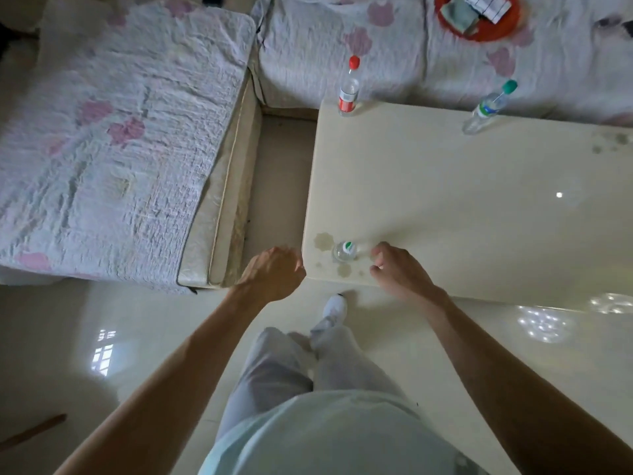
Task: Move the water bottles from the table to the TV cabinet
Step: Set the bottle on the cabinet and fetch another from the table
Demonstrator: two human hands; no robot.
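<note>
Three clear water bottles stand on the cream table (462, 207). The nearest bottle (345, 251), seen from above with a green-and-white cap, sits at the table's near left corner. A red-capped bottle (349, 89) stands at the far left corner and a teal-capped bottle (486, 108) at the far edge. My right hand (399, 270) hovers just right of the nearest bottle, fingers apart, holding nothing. My left hand (274, 272) hangs off the table's corner, left of that bottle, fingers curled and empty. No TV cabinet is in view.
A sofa with a floral quilt (113, 142) wraps around the left and far sides of the table. An orange tray (479, 18) with cloths lies on the far seat. A narrow floor gap (277, 186) separates sofa and table. My legs and white shoe (335, 308) stand on glossy tiles.
</note>
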